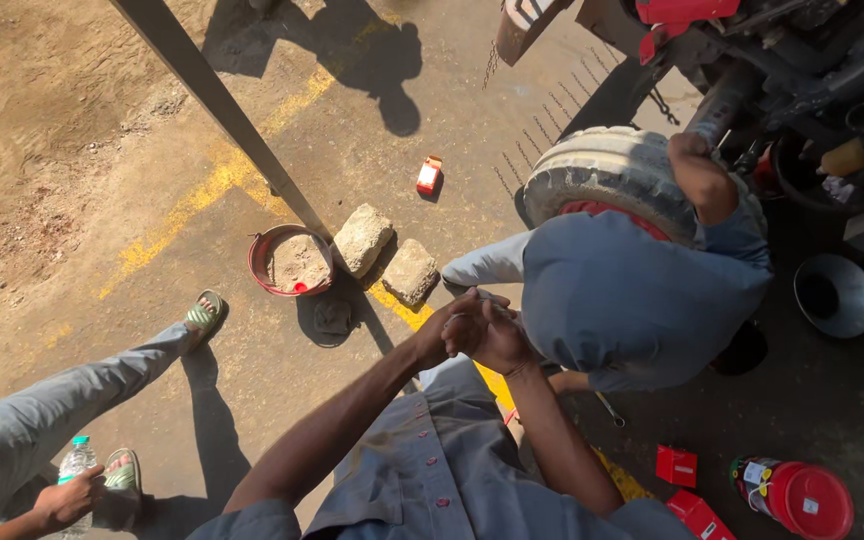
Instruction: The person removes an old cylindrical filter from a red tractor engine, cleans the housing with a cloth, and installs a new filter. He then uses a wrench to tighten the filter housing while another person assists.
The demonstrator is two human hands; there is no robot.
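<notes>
Clasping: the left hand (449,335) and right hand (497,335) were pressed together, forearms raised.
Fingers: curled closed around each other, nothing held.
Nearby: a crouching person's grey back (632,300).

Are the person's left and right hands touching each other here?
Touching. The head view shows the left hand and right hand clasped together in front of the chest, fingers overlapping, no gap between them.

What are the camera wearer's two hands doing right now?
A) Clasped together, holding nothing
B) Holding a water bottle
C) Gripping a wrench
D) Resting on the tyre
A: the left hand and right hand are clasped together in front of the chest, with no tool visible in them.
</notes>
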